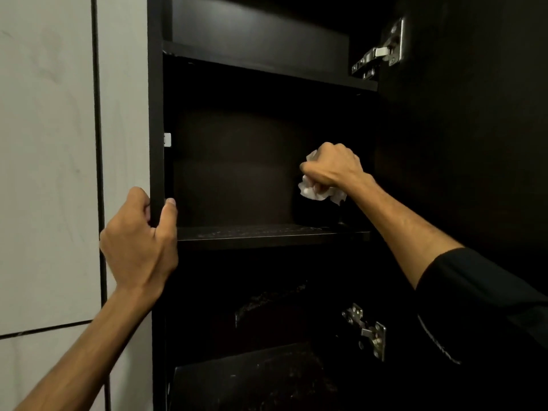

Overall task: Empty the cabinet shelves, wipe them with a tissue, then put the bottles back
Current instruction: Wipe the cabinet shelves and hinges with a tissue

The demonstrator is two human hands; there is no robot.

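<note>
A tall black cabinet point(156, 114) stands with its door swung out to the right. My right hand point(332, 167) grips a crumpled white tissue point(311, 192) inside the middle compartment, at its right side, above the middle shelf point(267, 234). My left hand point(141, 238) grips the cabinet's left front edge at shelf height, thumb inside and fingers outside. No bottles show on the shelves in view. Dusty marks lie on the middle shelf and on the lower shelf point(267, 378).
The black door point(462, 143) hangs on two metal hinges, an upper hinge point(382, 51) and a lower hinge point(367, 330). An upper shelf point(267, 66) sits overhead. Pale wall tiles point(47, 143) with dark grout lines fill the left.
</note>
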